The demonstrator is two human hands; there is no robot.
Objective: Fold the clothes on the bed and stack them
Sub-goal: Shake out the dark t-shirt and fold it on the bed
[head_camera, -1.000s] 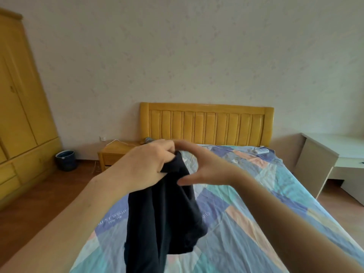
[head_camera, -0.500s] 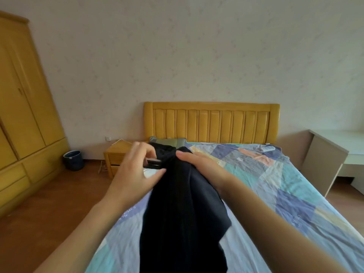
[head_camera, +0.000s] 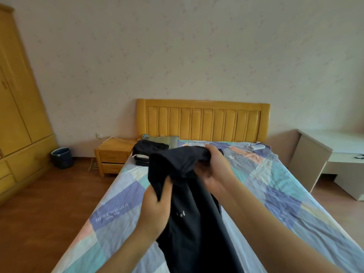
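A dark navy garment [head_camera: 194, 223] hangs in front of me above the bed [head_camera: 295, 203], its lower part trailing down out of view. My left hand [head_camera: 155, 205] pinches a lower edge of the cloth. Higher up and to the right, my right hand [head_camera: 214, 172] grips the bunched top edge. A small stack of folded dark clothes [head_camera: 148, 152] lies at the bed's far left corner, in front of a green pillow [head_camera: 161, 139].
The bed has a pastel patchwork sheet and a yellow wooden headboard [head_camera: 202, 120]. A white power strip [head_camera: 258, 147] lies near the head end. A nightstand [head_camera: 113, 154], a dark bucket [head_camera: 61, 157] and a wardrobe [head_camera: 17, 115] stand left; a white desk [head_camera: 331, 152] right.
My hands have drawn apart along the garment: the left dropped lower, the right holds the top edge. The view shifted and the folded stack by the pillow came into sight.
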